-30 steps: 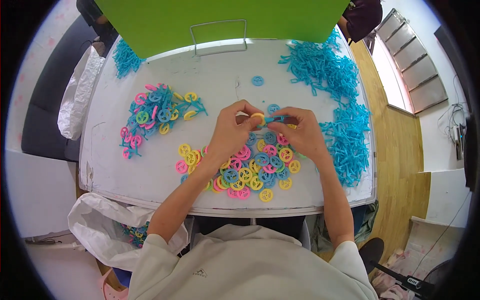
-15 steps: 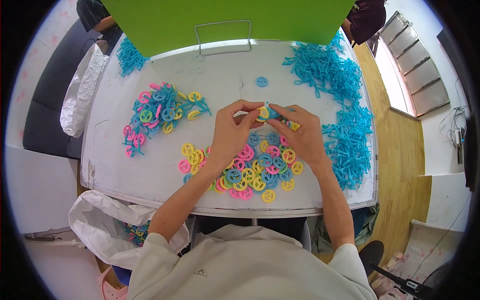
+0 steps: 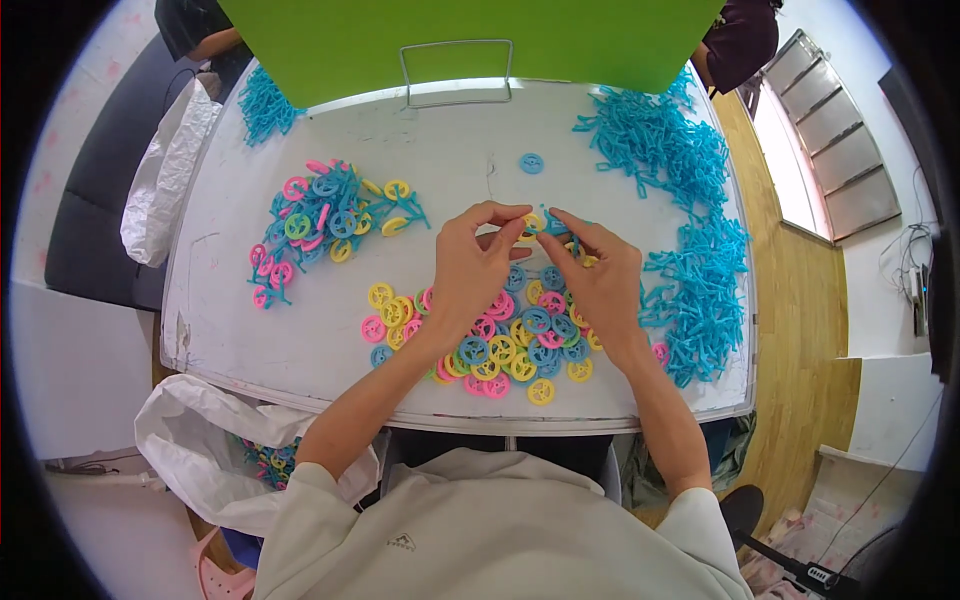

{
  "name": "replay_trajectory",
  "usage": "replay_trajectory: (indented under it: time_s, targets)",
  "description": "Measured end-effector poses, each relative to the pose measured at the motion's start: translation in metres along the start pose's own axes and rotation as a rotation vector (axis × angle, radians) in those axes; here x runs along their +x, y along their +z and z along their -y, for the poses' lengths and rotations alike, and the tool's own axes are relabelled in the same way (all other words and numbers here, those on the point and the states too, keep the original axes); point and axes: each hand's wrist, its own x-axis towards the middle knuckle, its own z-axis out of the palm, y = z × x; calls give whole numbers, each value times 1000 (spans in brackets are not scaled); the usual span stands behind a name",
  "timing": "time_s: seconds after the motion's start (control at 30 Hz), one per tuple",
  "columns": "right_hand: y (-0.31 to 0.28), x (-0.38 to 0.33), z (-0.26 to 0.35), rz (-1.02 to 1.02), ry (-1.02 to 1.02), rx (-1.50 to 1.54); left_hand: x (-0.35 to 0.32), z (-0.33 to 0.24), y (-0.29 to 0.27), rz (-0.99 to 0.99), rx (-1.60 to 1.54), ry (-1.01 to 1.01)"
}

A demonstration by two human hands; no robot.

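Note:
Above the middle of the table, my left hand pinches a small yellow plastic wheel between thumb and fingers. Facing it, my right hand grips a blue plastic stem piece, its end close against the wheel; whether they are joined I cannot tell. More yellow shows under my right fingers, partly hidden. Beneath both hands lies a heap of loose wheels in pink, yellow, blue and green. To the left is a pile of wheels with blue stems attached.
Loose blue stems line the table's right side, with more at the far left. A lone blue wheel lies beyond my hands. A green panel stands at the back. An open white sack with coloured pieces hangs at the near left edge.
The yellow wheel has turned a little between my fingers. A pink piece now shows beside my right forearm. The whole view has shifted slightly; both hands stay together.

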Motion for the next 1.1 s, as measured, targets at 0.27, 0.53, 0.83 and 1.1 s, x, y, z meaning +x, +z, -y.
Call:
replay_trajectory:
  time_s: [0.27, 0.53, 0.83, 1.1]
  targets:
    - [-5, 9, -5, 104, -191, 25, 5, -6, -10, -73, -167, -50]
    - [-25, 11, 11, 111, -231, 90, 9, -5, -6, -73, -194, 57]
    - [-125, 19, -34, 135, 56, -674, 38, -14, -77, -545, 794, 563]
    - [-108, 25, -56, 321, 150, -642, 29, 4, -38, -27, 669, 481]
